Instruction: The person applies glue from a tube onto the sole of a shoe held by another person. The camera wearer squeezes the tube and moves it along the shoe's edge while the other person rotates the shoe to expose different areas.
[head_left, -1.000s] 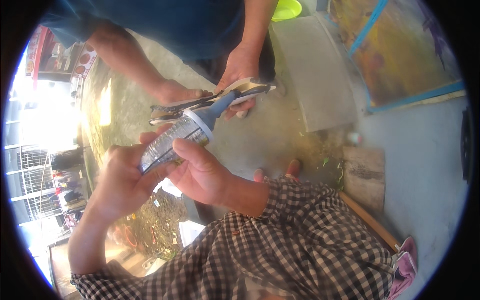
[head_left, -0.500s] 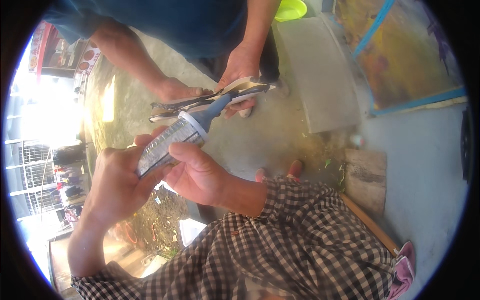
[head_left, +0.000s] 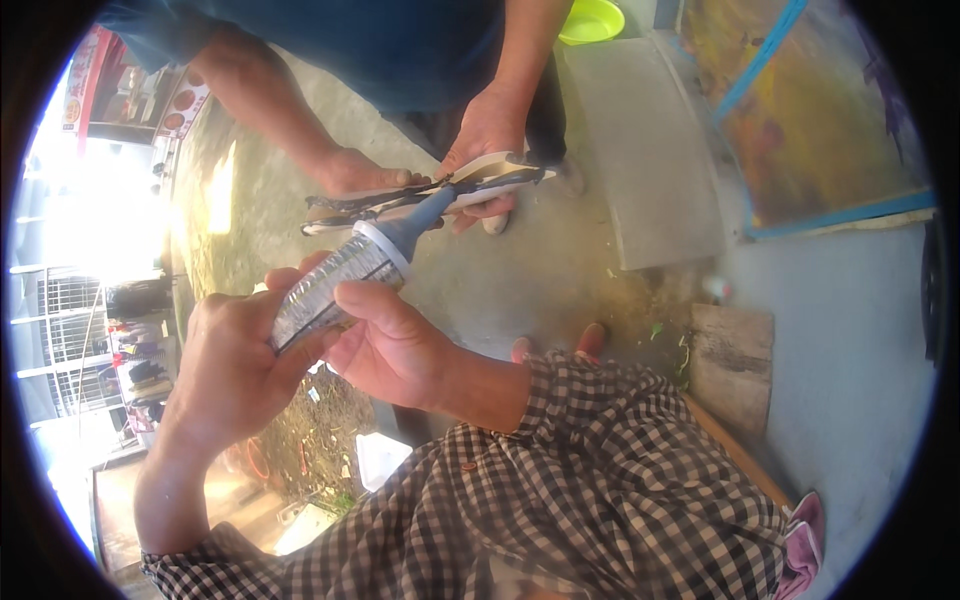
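Both my hands hold a silver foil-like sealant tube [head_left: 328, 290] with a white collar and a blue-grey nozzle [head_left: 420, 222]. My left hand [head_left: 228, 365] wraps its lower end. My right hand [head_left: 395, 345] grips its side, the thumb lying along the tube near the collar. The nozzle points up and to the right, its tip against or just in front of a long, pale split piece [head_left: 490, 172] edged with black paste. Another person's two hands [head_left: 488, 130] hold that piece level. Whether paste is coming out at the tip cannot be made out.
The other person, in a dark blue top [head_left: 370, 50], stands close opposite me. To the right lie a grey slab [head_left: 650, 150] and a wooden board [head_left: 732, 350]. A lime-green basin [head_left: 592, 20] sits at the far edge; a white container [head_left: 382, 458] lies below my right wrist.
The tube and nozzle have shifted slightly left along the split piece. Both my hands keep their grip, and the other person still holds the piece.
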